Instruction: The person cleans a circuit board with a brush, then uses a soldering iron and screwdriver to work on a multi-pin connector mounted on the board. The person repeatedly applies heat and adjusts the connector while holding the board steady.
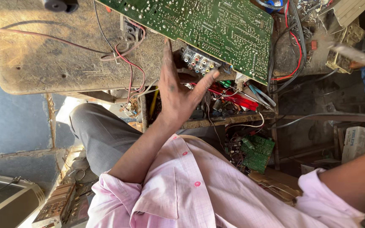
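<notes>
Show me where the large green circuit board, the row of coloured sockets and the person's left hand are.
large green circuit board point(208, 25), head view, middle of its solder side.
row of coloured sockets point(199, 62), head view, socket faces at the board's edge.
left hand point(175, 90), head view, back of the hand.

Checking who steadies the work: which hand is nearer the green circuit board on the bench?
Left. The left hand touches the circuit board at its lower edge, by the connector block. The right arm stays far off at the frame's right edge.
</notes>
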